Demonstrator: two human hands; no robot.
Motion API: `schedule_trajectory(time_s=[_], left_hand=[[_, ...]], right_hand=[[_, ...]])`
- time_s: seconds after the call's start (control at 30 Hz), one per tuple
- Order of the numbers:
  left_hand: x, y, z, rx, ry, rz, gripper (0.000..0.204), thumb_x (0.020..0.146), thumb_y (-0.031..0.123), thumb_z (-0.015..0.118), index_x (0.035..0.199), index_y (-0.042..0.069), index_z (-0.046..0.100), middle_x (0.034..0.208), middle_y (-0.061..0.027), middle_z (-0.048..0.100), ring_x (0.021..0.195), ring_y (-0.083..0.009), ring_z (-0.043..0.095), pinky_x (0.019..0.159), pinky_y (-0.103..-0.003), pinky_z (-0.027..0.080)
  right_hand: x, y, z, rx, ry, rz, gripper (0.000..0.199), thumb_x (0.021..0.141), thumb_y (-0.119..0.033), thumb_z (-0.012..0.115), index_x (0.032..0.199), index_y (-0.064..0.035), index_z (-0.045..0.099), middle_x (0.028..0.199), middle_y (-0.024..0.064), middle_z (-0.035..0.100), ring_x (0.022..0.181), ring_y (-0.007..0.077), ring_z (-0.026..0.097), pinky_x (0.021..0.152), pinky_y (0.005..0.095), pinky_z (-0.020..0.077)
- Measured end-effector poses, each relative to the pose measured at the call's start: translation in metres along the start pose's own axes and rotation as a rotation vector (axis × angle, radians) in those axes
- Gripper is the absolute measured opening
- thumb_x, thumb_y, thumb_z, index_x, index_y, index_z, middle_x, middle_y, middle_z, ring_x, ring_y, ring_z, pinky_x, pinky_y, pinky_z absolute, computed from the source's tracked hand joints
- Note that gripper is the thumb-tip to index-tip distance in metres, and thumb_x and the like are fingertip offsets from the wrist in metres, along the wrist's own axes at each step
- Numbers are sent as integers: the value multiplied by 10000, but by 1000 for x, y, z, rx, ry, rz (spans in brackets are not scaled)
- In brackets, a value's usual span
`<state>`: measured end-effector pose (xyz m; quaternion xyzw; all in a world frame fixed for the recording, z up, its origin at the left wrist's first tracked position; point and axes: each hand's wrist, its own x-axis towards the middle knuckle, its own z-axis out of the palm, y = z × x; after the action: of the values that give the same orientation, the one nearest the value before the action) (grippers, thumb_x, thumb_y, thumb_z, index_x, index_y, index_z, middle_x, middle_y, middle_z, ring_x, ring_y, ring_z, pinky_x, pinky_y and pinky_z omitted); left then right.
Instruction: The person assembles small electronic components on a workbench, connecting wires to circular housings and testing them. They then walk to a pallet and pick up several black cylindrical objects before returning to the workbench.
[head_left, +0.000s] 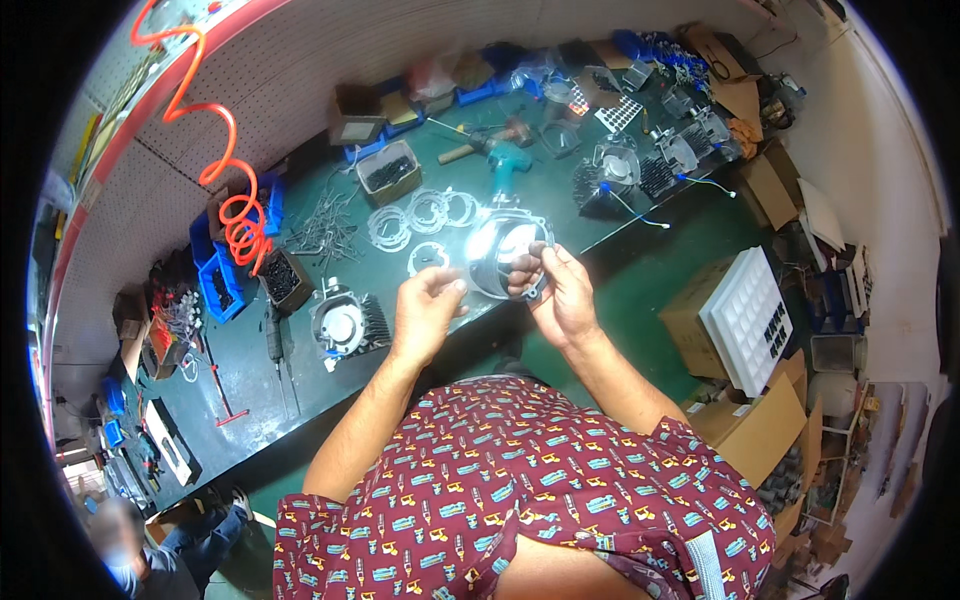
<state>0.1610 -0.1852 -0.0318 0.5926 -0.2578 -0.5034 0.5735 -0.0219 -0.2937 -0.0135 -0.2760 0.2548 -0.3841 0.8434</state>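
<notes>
Coiled air hose point(232, 138), orange: hanging over left part of workbench point(240, 340). Wall panel point(290, 80), perforated, pale: behind bench. T-handled tool point(232, 416), red: lying on bench, left. Multi-cell tray point(735, 300), white: leaning against cardboard carton point(682, 315), right. Open carton point(745, 435): lower right. Person point(190, 548), blue jeans: lower left.

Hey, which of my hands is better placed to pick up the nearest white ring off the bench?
Probably your left hand: it's right by the white ring, while your right hand grips the round housing. I can't tell whether the left already pinches something small.
</notes>
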Motion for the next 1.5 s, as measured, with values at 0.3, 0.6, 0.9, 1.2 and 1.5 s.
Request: schedule_trajectory(time_s=[0.3,0.6,0.9,1.2,1.5], left_hand=[[58,-13,30,-67,181,-46,131,964,127,680,1037,29,631,847,1,635,748,-82,612,692,-269,577],[98,-69,19,82,165,-240,120,953,132,691,1010,42,635,840,3,630,732,-96,606,669,-275,582],[111,-82,14,132,102,-259,100,953,140,684,976,55,637,827,11,630,694,-89,600,643,-272,576],[111,-88,13,120,97,-181,171,961,141,674,1063,24,602,832,-12,645,711,-86,615,606,-252,567],[112,-93,9,105,143,-173,256,959,176,681,1136,16,586,807,-7,623,681,-80,579,564,-245,537]], right_hand=[[54,-27,-94,-566,207,-79,500,875,-111,745,1274,-4,464,1027,102,673,768,127,643,636,256,529],[62,31,-127,-672,198,-108,630,764,-39,785,1274,22,420,1034,121,652,905,173,653,833,321,551],[58,41,-110,-925,353,-236,533,774,-81,786,1221,-11,504,962,80,668,871,170,651,807,338,545],[56,45,-102,-993,401,-278,490,780,-53,778,1193,1,520,929,86,693,858,173,669,796,332,547],[56,50,-106,-907,432,-288,481,803,-51,775,1209,-6,521,963,101,692,860,174,684,768,318,561]])
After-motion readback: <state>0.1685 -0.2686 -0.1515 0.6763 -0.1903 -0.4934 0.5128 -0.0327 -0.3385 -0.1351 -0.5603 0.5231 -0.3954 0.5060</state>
